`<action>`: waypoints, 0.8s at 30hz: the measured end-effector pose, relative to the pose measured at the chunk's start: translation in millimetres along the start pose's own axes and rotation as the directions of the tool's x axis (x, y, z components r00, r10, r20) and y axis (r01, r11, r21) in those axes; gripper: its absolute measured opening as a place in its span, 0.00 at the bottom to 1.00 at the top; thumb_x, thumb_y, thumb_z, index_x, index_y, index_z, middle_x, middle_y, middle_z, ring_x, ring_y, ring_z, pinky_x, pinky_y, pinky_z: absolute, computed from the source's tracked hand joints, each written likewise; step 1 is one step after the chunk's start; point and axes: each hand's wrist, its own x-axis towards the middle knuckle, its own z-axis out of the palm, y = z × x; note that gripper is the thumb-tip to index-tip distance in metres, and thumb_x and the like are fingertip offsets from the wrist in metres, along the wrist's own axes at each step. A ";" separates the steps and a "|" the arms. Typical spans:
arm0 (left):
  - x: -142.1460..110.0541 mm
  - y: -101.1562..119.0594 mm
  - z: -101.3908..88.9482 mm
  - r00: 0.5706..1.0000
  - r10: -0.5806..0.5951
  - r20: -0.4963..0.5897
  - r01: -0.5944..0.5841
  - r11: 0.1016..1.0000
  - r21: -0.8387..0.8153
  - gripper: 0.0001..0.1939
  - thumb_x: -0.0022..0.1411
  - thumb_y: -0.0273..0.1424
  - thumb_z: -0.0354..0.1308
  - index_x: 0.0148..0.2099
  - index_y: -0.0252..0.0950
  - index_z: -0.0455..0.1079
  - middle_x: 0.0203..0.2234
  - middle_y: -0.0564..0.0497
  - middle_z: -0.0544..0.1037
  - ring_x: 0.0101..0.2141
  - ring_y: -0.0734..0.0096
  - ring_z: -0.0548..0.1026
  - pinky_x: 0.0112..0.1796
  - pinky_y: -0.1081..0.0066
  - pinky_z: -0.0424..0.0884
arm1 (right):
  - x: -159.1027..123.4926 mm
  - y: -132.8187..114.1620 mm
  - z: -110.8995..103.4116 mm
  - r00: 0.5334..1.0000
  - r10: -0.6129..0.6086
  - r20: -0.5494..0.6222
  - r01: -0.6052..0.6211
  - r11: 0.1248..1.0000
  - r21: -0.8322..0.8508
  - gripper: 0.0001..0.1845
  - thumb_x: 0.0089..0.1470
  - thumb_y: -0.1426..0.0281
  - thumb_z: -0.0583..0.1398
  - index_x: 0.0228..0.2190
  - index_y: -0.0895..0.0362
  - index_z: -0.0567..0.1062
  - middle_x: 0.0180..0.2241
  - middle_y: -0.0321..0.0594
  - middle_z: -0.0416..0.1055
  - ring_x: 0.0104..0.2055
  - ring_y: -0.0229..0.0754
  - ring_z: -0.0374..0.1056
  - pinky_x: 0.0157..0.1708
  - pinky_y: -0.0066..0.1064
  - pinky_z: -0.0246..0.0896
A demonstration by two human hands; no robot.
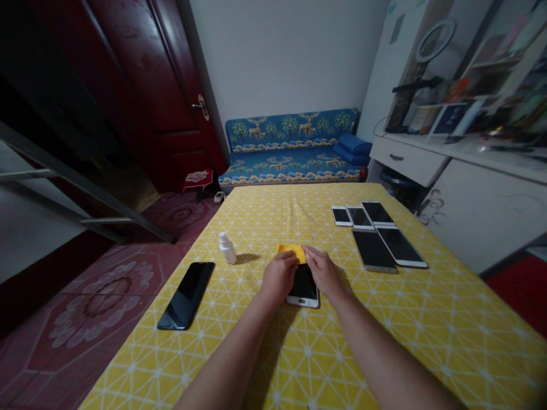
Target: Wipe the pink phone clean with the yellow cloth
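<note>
A white phone [304, 289] with a dark screen lies on the yellow patterned tablecloth in front of me. Over its far end is an orange-yellow cloth [294, 250], folded or bunched. My left hand [280, 274] is closed on the cloth's near left side, its fingers curled and partly hidden. My right hand [321, 269] lies along the phone's right edge, with its fingertips pressed to the cloth's right end. The hands cover part of the phone's upper half.
Left of my hands stand a white spray bottle [228, 249] and, nearer me, a black phone [187, 296]. Several phones lie grouped at the right, including a grey one [374, 250]. Beyond the table is a blue patterned sofa [290, 162]; a white cabinet [482, 210] stands right.
</note>
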 end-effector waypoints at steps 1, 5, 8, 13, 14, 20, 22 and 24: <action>-0.3 -0.9 0.2 1.000 0.016 -0.002 -0.016 1.000 0.001 0.12 0.63 0.21 0.51 0.39 0.36 0.76 0.43 0.46 0.79 0.45 0.64 0.77 0.48 0.66 0.73 | -0.1 -0.3 -0.3 1.000 -0.001 0.000 0.001 1.000 0.000 0.23 0.63 0.64 0.48 0.51 0.53 0.76 0.53 0.44 0.74 0.56 0.46 0.68 0.59 0.44 0.61; -1.5 -4.2 4.4 0.997 0.041 -0.059 -0.041 0.999 -0.002 0.14 0.62 0.19 0.50 0.37 0.37 0.77 0.42 0.47 0.80 0.44 0.66 0.78 0.48 0.67 0.73 | 0.1 -0.9 -0.1 1.000 0.000 -0.004 0.000 1.000 -0.005 0.22 0.63 0.65 0.48 0.51 0.51 0.76 0.52 0.42 0.75 0.56 0.46 0.68 0.58 0.44 0.61; -4.1 -2.8 6.6 0.996 0.058 -0.074 -0.058 0.998 0.006 0.14 0.61 0.19 0.51 0.36 0.37 0.77 0.42 0.47 0.81 0.46 0.64 0.77 0.51 0.64 0.72 | 0.0 -0.9 0.5 1.000 0.001 -0.008 -0.001 1.000 -0.005 0.22 0.63 0.66 0.48 0.51 0.50 0.76 0.53 0.41 0.75 0.56 0.46 0.68 0.58 0.44 0.61; -11.1 5.4 5.1 0.994 0.106 -0.039 -0.105 0.994 0.032 0.13 0.63 0.20 0.50 0.35 0.35 0.75 0.39 0.46 0.81 0.47 0.65 0.76 0.55 0.64 0.69 | -0.7 -3.0 -1.8 1.000 0.004 0.002 -0.004 1.000 -0.006 0.23 0.63 0.65 0.48 0.51 0.50 0.76 0.53 0.41 0.74 0.56 0.46 0.68 0.59 0.43 0.60; -12.3 6.3 5.2 0.993 0.110 -0.032 -0.109 0.993 0.035 0.12 0.63 0.21 0.50 0.36 0.36 0.75 0.39 0.46 0.80 0.48 0.65 0.76 0.56 0.64 0.68 | -0.7 -3.5 -2.3 1.000 0.004 0.008 -0.004 1.000 -0.008 0.23 0.63 0.65 0.48 0.51 0.51 0.76 0.53 0.41 0.74 0.56 0.46 0.68 0.59 0.43 0.60; -14.3 6.8 9.1 0.997 0.063 -0.036 -0.059 0.994 0.092 0.14 0.61 0.21 0.54 0.48 0.35 0.73 0.51 0.44 0.76 0.54 0.61 0.72 0.58 0.62 0.67 | -0.4 -3.2 -2.2 1.000 -0.007 0.005 0.007 1.000 -0.003 0.23 0.62 0.66 0.48 0.51 0.53 0.76 0.53 0.43 0.74 0.57 0.46 0.67 0.59 0.44 0.60; -13.1 8.0 8.6 0.998 0.052 -0.027 -0.049 0.994 0.100 0.12 0.62 0.22 0.53 0.46 0.35 0.74 0.50 0.44 0.77 0.52 0.62 0.73 0.56 0.63 0.68 | -0.4 -2.9 -2.0 1.000 -0.004 0.004 0.004 1.000 -0.003 0.22 0.62 0.66 0.49 0.51 0.52 0.76 0.53 0.43 0.74 0.57 0.46 0.67 0.59 0.45 0.60; -11.6 9.3 7.2 0.999 0.053 -0.011 -0.052 0.993 0.106 0.11 0.64 0.22 0.52 0.41 0.36 0.75 0.44 0.46 0.79 0.48 0.63 0.76 0.53 0.65 0.70 | -0.5 -3.1 -2.0 1.000 0.000 -0.002 0.000 1.000 -0.001 0.22 0.62 0.67 0.49 0.50 0.51 0.76 0.52 0.42 0.75 0.56 0.46 0.68 0.59 0.45 0.60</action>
